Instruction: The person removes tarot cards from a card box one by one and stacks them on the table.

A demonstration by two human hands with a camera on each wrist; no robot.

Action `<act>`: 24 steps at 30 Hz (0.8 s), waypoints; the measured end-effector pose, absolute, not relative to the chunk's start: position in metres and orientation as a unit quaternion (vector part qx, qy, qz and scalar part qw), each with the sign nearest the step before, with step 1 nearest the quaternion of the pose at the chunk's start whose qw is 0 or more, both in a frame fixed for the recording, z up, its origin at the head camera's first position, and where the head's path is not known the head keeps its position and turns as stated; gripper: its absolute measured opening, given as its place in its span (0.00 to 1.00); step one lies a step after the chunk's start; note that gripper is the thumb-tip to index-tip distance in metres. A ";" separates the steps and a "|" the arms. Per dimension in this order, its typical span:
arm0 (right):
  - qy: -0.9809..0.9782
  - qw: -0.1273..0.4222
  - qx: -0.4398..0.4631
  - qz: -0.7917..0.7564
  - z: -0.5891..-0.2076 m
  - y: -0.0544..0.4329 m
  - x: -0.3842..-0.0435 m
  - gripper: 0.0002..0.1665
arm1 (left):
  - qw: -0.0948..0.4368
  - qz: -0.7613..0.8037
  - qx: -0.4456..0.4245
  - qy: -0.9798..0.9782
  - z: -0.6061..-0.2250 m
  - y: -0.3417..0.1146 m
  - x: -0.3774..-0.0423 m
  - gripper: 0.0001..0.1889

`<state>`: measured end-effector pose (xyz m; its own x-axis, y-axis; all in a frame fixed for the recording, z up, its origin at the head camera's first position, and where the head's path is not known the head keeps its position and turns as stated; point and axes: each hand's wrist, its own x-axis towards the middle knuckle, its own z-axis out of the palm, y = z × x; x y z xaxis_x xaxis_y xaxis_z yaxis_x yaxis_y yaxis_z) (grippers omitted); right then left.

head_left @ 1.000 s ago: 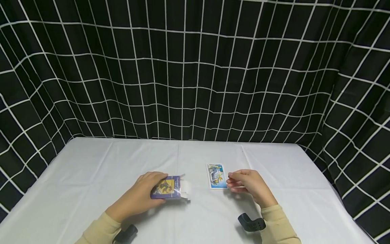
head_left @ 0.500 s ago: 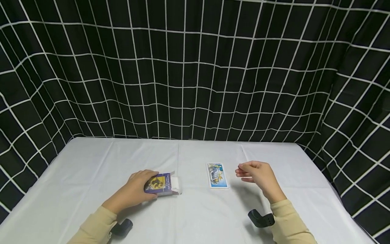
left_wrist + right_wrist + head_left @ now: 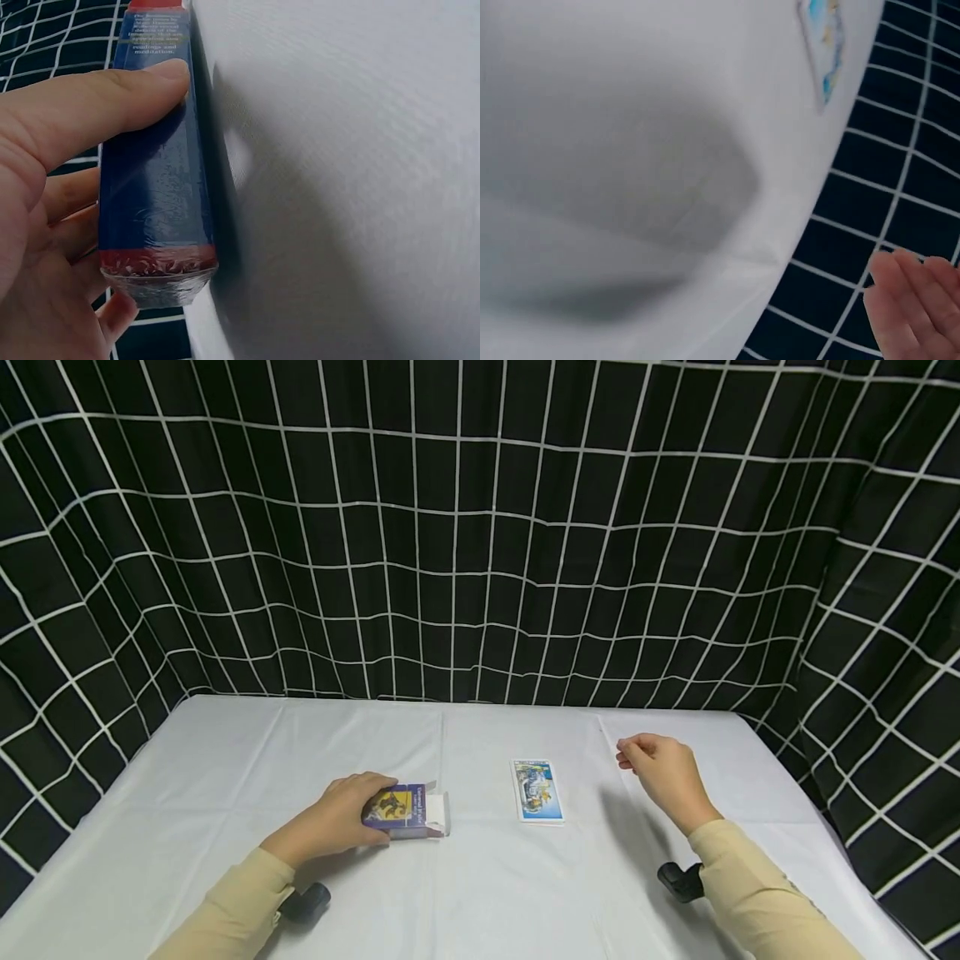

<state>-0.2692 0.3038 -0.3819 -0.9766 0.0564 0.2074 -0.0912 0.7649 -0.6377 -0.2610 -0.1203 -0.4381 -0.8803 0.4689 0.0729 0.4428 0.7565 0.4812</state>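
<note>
On the left of the table my left hand grips a purple and yellow tarot card box. Its white end flaps stand open toward the right. In the left wrist view the thumb presses the blue side of the box, whose near end has clear wrapping. A small stack of cards lies apart from the box, with a blue and yellow picture on top. To the right of the stack, my right hand hovers above the cloth. Its fingers lie loosely together and hold nothing in the right wrist view.
A white cloth with fold creases covers the table. Behind it and along both sides hangs a black curtain with a white grid. A dark wrist device sits below the right wrist, another device below the left.
My right hand has moved away from the card stack, to the right and farther back. The left hand has drawn the box slightly left. The stack stays in place.
</note>
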 end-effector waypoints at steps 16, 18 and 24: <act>-0.955 0.138 0.023 0.261 -0.389 0.313 -0.282 0.30 | 0.060 0.253 0.222 0.940 -0.438 -0.117 -0.265 0.42; -0.959 0.125 0.022 0.254 -0.390 0.315 -0.283 0.32 | 0.072 0.263 0.221 0.936 -0.436 -0.119 -0.266 0.44; -0.968 0.104 0.012 0.229 -0.389 0.325 -0.284 0.37 | 0.096 0.329 0.209 0.916 -0.425 -0.128 -0.277 0.45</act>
